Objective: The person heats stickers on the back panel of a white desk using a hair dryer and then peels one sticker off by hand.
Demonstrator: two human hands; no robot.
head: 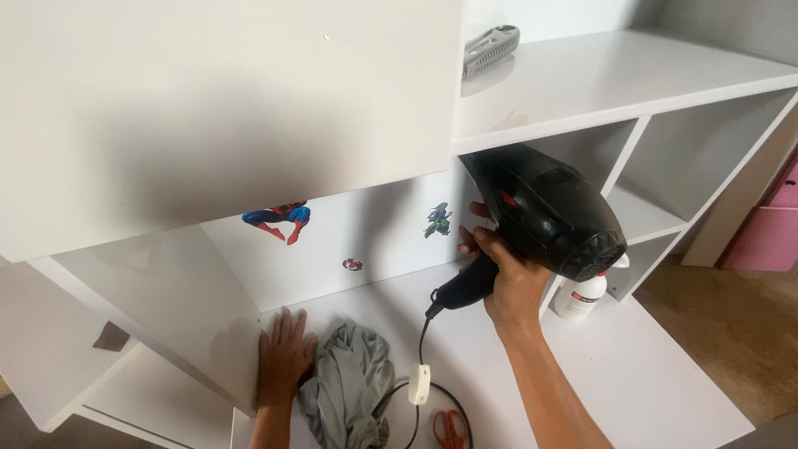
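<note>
from the head view, the right hand (507,278) is closed tight around the handle of a black hair dryer (544,212), pointed at the stickers (278,218) on the white desk's back panel (374,241). the left hand (283,353) lies open and flat on the desk, touching a grey rag (349,387). the stickers are all still stuck on, so the peeling looks not begun. orange scissors (450,428) lie near the cord.

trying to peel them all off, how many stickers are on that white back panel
3. A red and blue figure sticker on the left, a small round one lower in the middle, and a green figure sticker beside the black hair dryer. The dryer and right hand may hide more.
</note>
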